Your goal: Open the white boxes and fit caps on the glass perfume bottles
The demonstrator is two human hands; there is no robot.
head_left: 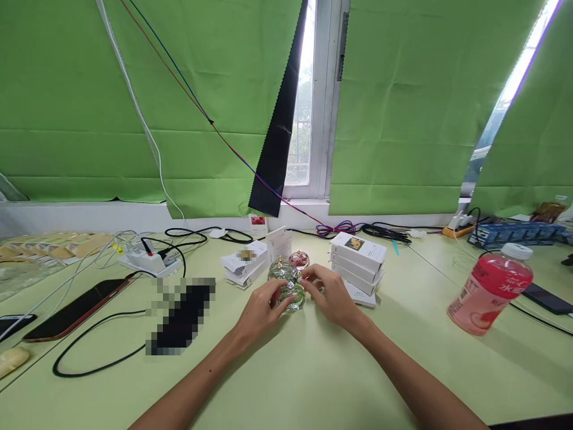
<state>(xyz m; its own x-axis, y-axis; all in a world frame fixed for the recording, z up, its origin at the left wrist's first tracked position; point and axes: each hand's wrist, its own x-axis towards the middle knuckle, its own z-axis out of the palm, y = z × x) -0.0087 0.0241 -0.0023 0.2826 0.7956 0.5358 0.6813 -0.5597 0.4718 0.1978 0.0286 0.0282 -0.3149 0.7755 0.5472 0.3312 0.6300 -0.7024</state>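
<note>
At the middle of the table, a small round clear glass piece (293, 301) with green showing through it stands in front of similar glass pieces (280, 270) with gold-coloured tops. My left hand (263, 306) grips its left side, thumb in front and fingers at the top. My right hand (329, 292) is closed at its upper right, thumb and fingertips around the top edge. Just behind is a round piece with red contents (298, 260). The kind of glass item is too small to make out.
White boxes are stacked to the right (358, 260) and left (245, 263). A pink drink bottle (490, 289) stands at right. Phones (80, 307), a power strip (150, 260) and a looping black cable (89, 374) lie at left. Green blinds (439, 107) hang behind.
</note>
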